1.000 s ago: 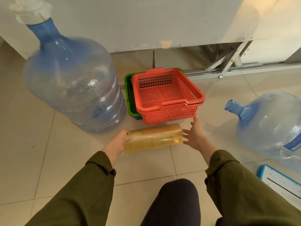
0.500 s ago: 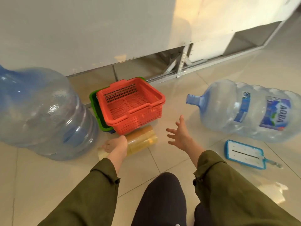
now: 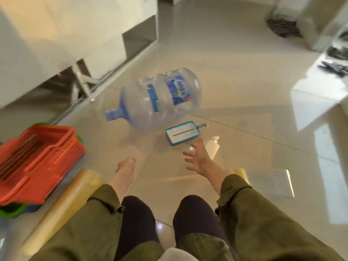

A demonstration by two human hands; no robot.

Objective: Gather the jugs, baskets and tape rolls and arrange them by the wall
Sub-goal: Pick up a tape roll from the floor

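Note:
A clear blue water jug point(image 3: 160, 99) lies on its side on the floor, neck pointing left. At the left, a red basket point(image 3: 37, 162) sits stacked on a green one point(image 3: 11, 210). A yellowish stack of tape rolls point(image 3: 64, 202) lies in front of the baskets. A second yellowish tape roll point(image 3: 240, 173) pokes out behind my right forearm. My left hand point(image 3: 126, 166) hovers over the floor holding nothing, fingers loosely curled. My right hand point(image 3: 198, 159) reaches forward with fingers spread, short of the jug.
A blue-edged white pad point(image 3: 181, 132) lies just below the jug, with a white bottle point(image 3: 213, 147) to its right. The white wall panel point(image 3: 56, 34) and its metal frame run along the left. A white table point(image 3: 318, 91) stands at right.
The view swung right, away from the upright jug. My left hand let go of the tape-roll stack and lifted off it. My right hand moved toward the lying jug.

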